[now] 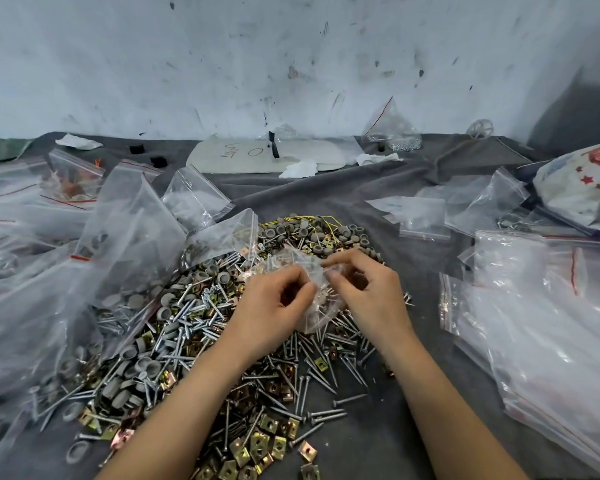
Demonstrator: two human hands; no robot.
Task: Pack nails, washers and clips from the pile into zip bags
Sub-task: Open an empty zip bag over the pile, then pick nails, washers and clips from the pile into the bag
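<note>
**Small bag held over the pile, between both hands**

Task's thing: one small zip bag (pixel 313 308), clear and crumpled, held off the bench above the middle of the pile (pixel 201 327). Its long axis runs roughly from the far edge toward the near edge, with the lower end hanging down over the nails (pixel 326 372). A few thin metal pieces show through the film, but the contents cannot be counted. The zip strip is not clearly visible, so I cannot tell whether the mouth is open or pressed closed.

Hands: the left hand (pixel 274 306) has its fingers curled and pinches the bag's left side. The right hand (pixel 371 296) has its fingers curled and pinches the right side and upper part. The bag lies directly between the two sets of fingertips, about equally near to each hand. Neither hand is free.

Judgement: the step in hand is working the bag's upper end, either spreading or sealing it. Whichever hand lets go has loose stock straight below it.

Stock: grey washers (pixel 326 233) lie mostly on the pile's far and left sides. Brass-coloured clips (pixel 257 445) lie toward the near edge. Nails run through the middle and right.

Surroundings: everything sits on a grey cloth (pixel 413 393) over the bench. Part-filled bags (pixel 125 237) are heaped along the left edge, and a stack of flat empty bags (pixel 534 323) lies by the right edge. A white board (pixel 243 157) lies at the far edge, against the wall.
</note>
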